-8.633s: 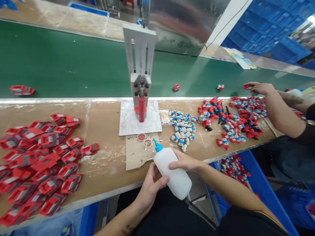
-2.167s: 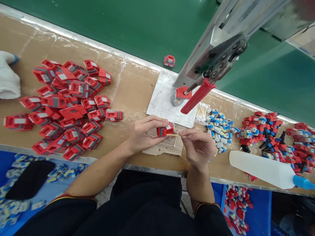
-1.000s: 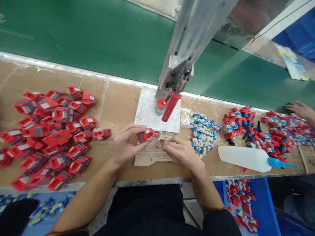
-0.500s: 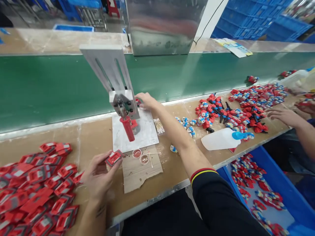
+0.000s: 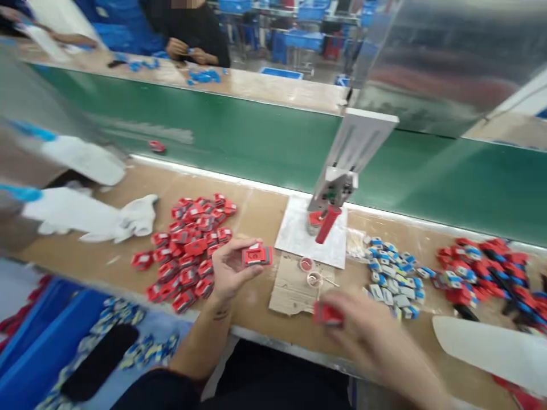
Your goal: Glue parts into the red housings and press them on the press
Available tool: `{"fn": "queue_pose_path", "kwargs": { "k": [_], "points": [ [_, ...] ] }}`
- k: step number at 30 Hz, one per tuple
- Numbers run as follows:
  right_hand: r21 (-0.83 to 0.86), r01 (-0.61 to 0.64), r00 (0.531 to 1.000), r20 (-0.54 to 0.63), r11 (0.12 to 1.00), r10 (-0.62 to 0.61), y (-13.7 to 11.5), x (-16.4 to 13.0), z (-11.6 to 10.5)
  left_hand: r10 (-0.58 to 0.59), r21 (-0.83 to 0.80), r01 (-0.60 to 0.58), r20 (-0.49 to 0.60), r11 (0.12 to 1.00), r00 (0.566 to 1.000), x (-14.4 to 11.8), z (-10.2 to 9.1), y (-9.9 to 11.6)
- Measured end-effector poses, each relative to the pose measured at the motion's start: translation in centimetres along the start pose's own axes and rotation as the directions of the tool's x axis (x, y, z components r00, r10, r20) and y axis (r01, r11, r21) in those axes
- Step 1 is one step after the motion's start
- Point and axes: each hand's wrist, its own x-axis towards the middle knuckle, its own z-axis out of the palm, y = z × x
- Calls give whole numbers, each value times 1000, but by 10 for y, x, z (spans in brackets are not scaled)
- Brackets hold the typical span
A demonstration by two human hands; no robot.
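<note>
My left hand [image 5: 228, 270] pinches a red plastic toy part [image 5: 256, 256] with grey edges and a rectangular recess facing up. Low over the table's front side, my right hand [image 5: 367, 327] is smeared by motion, its fingers closed round another red plastic part [image 5: 328, 314]. Between and beyond the hands stands a hand press [image 5: 342, 177] with a red handle [image 5: 328, 225], and a red piece [image 5: 315, 219] sits at its foot. Two small cups [image 5: 306, 264] and a cotton swab [image 5: 330, 281] lie on a cardboard sheet [image 5: 290, 290] near my right hand.
A heap of red parts [image 5: 188, 245] lies left of my left hand. White-and-blue pieces [image 5: 393, 279] and red-blue assemblies [image 5: 482, 267] are piled to the right, by a white bottle [image 5: 491, 347]. A green conveyor belt [image 5: 248, 142] runs behind; a person [image 5: 192, 34] works across it.
The view has swung left. My right hand has come back from behind the press to the front side, with a red part in it. My left hand still holds its red part.
</note>
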Motion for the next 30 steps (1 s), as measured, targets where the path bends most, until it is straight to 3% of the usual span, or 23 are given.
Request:
{"fn": "queue_pose_path", "kwargs": {
  "k": [3, 5, 8, 11, 15, 17, 18, 19, 21, 24, 27, 30],
  "points": [
    [-121, 61, 997, 58, 991, -55, -51, 15, 89, 112, -1, -112, -51, 994, 992, -8, -18, 32],
    [-195, -32, 999, 32, 980, 39, -69, 48, 141, 144, 7, -144, -34, 990, 989, -20, -27, 50],
    [-262, -187, 982, -24, 947, 187, -71, 91, 179, 120, 25, -120, 16, 992, 993, -37, -32, 57],
    [-271, -269, 960, -150, 924, 235, -63, 89, 170, 56, 61, -56, 5, 997, 998, -46, -25, 44],
    [-243, -345, 917, -294, 907, 270, -42, 10, 116, -71, 56, 67, 66, 996, 995, -52, -10, 21],
    [-236, -478, 831, -433, 846, 349, -17, -40, 84, -86, 53, 79, 143, 995, 986, -50, -1, 12],
    [-223, -585, 744, -531, 780, 406, -2, -61, 71, -81, 46, 74, 183, 996, 980, -48, 4, 9],
    [-217, -649, 697, -553, 730, 456, 13, -78, 60, -76, 35, 70, 221, 997, 972, -45, 10, 6],
    [-232, -678, 702, -486, 697, 521, 40, -94, 49, -71, 11, 71, 282, 997, 957, -37, 26, 2],
    [-224, -626, 767, -346, 747, 540, 62, -92, 50, -99, -16, 113, 374, 993, 922, -23, 49, 0],
    [-179, -594, 785, -340, 784, 517, 61, -87, 56, -121, -100, 185, 451, 978, 884, -17, 63, 1],
    [113, -503, 744, -447, 857, 496, 44, -90, 60, -171, -209, 299, 474, 931, 864, -28, 67, 3]
  ]
}}
